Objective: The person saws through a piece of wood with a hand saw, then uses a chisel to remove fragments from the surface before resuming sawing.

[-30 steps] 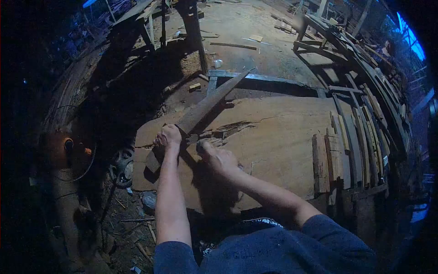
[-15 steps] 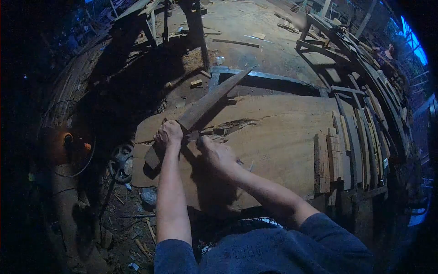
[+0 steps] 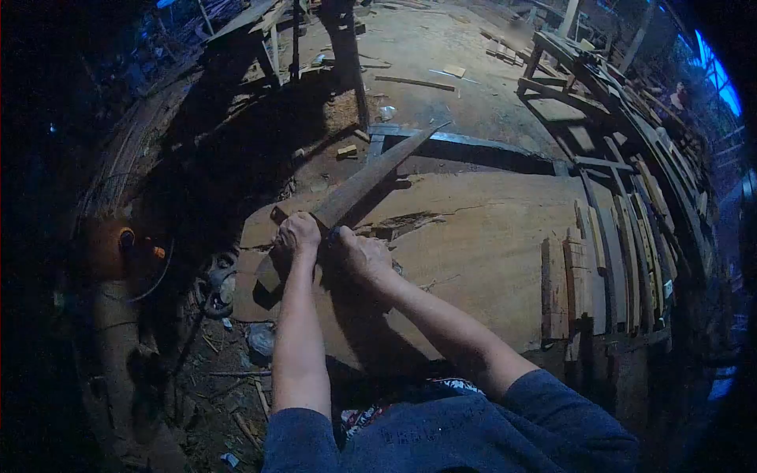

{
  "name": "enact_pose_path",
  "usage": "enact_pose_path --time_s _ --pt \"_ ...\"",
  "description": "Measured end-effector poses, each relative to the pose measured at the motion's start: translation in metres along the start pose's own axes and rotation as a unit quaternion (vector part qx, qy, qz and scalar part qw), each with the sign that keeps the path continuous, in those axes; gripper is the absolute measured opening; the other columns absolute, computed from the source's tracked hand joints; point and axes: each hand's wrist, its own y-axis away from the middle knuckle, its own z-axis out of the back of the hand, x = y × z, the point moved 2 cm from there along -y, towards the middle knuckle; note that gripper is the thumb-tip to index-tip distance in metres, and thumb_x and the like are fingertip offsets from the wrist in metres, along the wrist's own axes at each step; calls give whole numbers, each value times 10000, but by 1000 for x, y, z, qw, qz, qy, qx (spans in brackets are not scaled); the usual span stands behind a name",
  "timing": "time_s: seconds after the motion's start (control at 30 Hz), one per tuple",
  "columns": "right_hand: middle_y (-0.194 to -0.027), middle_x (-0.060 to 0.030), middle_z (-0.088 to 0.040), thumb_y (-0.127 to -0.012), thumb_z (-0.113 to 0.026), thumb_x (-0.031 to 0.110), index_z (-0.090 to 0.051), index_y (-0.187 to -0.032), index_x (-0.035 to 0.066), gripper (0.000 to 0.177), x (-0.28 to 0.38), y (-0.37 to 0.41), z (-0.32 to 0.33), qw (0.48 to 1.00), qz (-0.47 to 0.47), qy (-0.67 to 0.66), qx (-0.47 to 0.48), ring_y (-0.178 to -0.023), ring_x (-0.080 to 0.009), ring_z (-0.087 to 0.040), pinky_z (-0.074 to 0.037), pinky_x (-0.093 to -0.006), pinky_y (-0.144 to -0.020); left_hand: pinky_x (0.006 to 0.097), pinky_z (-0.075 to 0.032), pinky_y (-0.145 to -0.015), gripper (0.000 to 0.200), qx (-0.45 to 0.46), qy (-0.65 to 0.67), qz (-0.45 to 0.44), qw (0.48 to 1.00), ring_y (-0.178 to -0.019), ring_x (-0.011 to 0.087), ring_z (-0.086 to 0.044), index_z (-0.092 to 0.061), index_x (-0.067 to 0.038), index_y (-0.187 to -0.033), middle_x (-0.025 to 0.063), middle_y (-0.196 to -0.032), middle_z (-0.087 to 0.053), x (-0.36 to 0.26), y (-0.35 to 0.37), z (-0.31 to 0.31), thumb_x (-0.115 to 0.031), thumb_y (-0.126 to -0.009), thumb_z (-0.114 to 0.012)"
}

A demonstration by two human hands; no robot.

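Note:
A long brown tapering blade, which looks like a hand saw [image 3: 371, 180], lies at a slant over a broad wooden board [image 3: 489, 236]. Its narrow tip points away from me. My left hand [image 3: 298, 233] is closed over its wide near end, where the grip is mostly hidden by my fingers. Close beside the blade's right edge, my right hand [image 3: 361, 254] is closed around a small dark object that I cannot make out. A split, rough crack [image 3: 406, 225] runs through the board just beyond my right hand.
Several wooden strips [image 3: 579, 276] lie side by side at the board's right end. A dark beam [image 3: 489, 148] crosses behind the board. A long wooden bench [image 3: 599, 75] stands far right, and a wheel-like metal part [image 3: 217, 284] lies at left. Scraps litter the ground.
My right hand has shifted slightly left, closer to the blade and my left hand. The whole view has moved a little; my left hand keeps its hold.

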Motion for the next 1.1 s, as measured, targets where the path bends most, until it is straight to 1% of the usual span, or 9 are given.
enact_pose_path --time_s 0.5,0.57,0.6,0.63,0.67,0.7,0.77,0.83,1.1 --pt "-798 -219 -637 -860 -497 307 -434 -1006 79 278 -17 -7 -26 994 -57 -89 16 -748 -407 -629 -468 -496 -652 436 -487 -636 350 -15 -14 -16 1000 -676 338 -633 -665 -16 -659 191 -704 -642 13 -1 -15 -264 -804 -465" --pt "-867 -98 -676 -909 -405 472 -515 -1242 116 500 -11 -4 -23 998 -24 51 30 -857 -276 -633 -456 -395 -761 420 -489 -636 344 16 -75 -69 995 -693 340 -630 -669 -19 -676 187 -729 -648 12 0 -10 -273 -802 -474" --pt "-871 -209 -646 -823 -552 297 -468 -1046 100 309 13 4 3 997 -55 -23 48 -854 -373 -634 -477 -485 -712 432 -487 -652 349 40 7 -33 999 -714 349 -628 -676 -21 -723 190 -772 -651 26 -6 -31 -294 -803 -474" --pt "-858 -196 -652 -813 -553 282 -469 -1051 93 315 -26 -13 -54 976 -68 -207 -19 -844 -371 -638 -478 -485 -700 448 -488 -674 348 31 -63 -150 986 -737 361 -629 -674 -19 -756 192 -789 -651 44 -10 -58 -293 -817 -469" --pt "-856 -196 -652 -818 -543 273 -468 -1040 83 301 -23 -15 -66 978 -56 -196 -50 -829 -374 -639 -478 -489 -687 457 -489 -682 339 60 -69 -111 990 -748 363 -631 -670 -9 -775 193 -797 -652 67 -17 -83 -254 -837 -444" --pt "-853 -196 -651 -822 -533 264 -467 -1028 74 288 -24 -15 -63 979 -41 -186 -75 -814 -376 -640 -478 -493 -674 469 -485 -671 358 45 9 -45 998 -753 371 -629 -664 10 -769 202 -823 -651 9 2 0 -236 -843 -415" --pt "-834 -204 -647 -845 -498 250 -461 -988 60 240 6 14 15 992 9 -107 -71 -792 -386 -636 -468 -515 -667 485 -478 -659 401 -2 -47 -184 982 -740 380 -625 -661 26 -757 228 -829 -640 56 -14 -70 -256 -845 -390" --pt "-817 -209 -643 -846 -494 241 -454 -980 54 233 -1 4 1 990 -31 -127 -53 -779 -394 -632 -468 -514 -659 478 -473 -621 408 11 28 -51 998 -701 382 -623 -646 31 -705 238 -761 -631 65 -25 -84 -256 -851 -395" --pt "-773 -224 -627 -868 -459 231 -428 -966 39 217 0 6 7 995 -5 -92 -46 -735 -415 -621 -471 -501 -599 489 -445 -566 405 37 -24 -99 994 -656 393 -615 -642 22 -709 240 -726 -622 38 -14 -40 -300 -835 -431"
